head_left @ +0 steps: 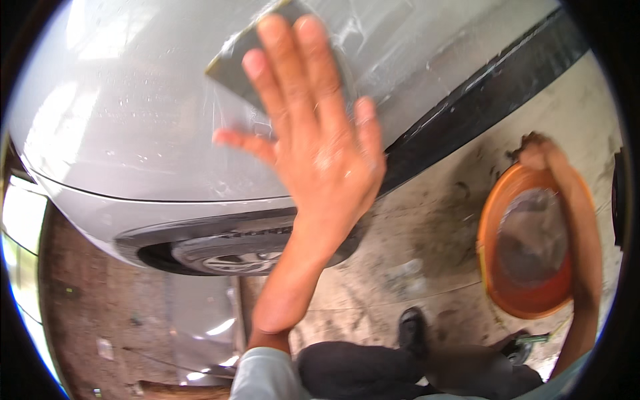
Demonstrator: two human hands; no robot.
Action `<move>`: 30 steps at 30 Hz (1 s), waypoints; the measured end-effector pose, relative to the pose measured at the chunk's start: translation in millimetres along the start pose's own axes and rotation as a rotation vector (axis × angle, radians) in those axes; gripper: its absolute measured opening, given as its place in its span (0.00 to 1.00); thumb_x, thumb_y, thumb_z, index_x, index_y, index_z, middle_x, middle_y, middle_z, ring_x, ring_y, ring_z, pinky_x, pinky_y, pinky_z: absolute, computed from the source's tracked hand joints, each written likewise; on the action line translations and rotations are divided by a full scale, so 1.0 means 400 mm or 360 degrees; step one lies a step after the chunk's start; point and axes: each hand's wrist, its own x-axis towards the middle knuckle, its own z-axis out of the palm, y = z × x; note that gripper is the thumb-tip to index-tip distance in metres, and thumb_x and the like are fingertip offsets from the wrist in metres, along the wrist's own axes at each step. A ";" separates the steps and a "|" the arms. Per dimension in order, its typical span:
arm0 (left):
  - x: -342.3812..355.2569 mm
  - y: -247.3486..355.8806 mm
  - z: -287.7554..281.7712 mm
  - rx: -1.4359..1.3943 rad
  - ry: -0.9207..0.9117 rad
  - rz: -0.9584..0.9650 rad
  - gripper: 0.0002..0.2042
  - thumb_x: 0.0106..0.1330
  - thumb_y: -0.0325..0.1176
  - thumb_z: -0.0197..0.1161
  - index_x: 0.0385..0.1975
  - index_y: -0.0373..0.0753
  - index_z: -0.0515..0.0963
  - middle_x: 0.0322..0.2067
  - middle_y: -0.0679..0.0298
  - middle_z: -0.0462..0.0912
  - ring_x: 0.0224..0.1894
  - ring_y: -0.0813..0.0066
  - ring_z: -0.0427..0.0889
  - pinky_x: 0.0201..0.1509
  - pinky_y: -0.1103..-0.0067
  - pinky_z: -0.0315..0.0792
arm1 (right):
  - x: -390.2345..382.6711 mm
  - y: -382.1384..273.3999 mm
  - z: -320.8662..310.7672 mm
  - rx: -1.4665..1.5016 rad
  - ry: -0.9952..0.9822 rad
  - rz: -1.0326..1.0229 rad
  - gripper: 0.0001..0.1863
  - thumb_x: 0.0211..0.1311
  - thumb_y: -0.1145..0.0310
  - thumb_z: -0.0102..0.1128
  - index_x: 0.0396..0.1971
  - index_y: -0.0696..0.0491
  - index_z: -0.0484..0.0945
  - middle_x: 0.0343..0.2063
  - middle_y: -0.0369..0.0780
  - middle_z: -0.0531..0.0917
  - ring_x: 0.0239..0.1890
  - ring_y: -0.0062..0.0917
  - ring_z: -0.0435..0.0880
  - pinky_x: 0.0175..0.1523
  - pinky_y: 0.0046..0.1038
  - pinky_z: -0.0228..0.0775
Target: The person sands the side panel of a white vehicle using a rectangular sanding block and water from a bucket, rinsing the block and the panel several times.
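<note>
My left hand lies flat with spread fingers on a dark grey rectangular sheet, which looks like wet sandpaper. The sheet rests against the wet silver-grey car body panel, above the wheel arch. Whitish streaks and water drops mark the panel around it. On the right, my right arm reaches across an orange bucket. My right hand is at the bucket's far rim with its fingers curled over it; their dark, blurred tips are hard to make out. Cloudy water stands in the bucket.
Below the panel are a car wheel and a black lower trim strip. The concrete floor has damp, dark stains. My black shoe is near the bucket. A shiny grey sheet lies at the lower left.
</note>
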 end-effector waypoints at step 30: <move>-0.138 0.282 0.092 -0.2635 -0.0999 -0.0264 0.18 0.69 0.31 0.47 0.56 0.31 0.67 0.48 0.44 0.75 0.51 0.51 0.76 0.54 0.69 0.70 | -0.348 -0.172 -0.070 0.2601 0.0847 -0.0710 0.29 0.48 0.75 0.62 0.55 0.57 0.70 0.40 0.36 0.80 0.41 0.22 0.78 0.46 0.27 0.73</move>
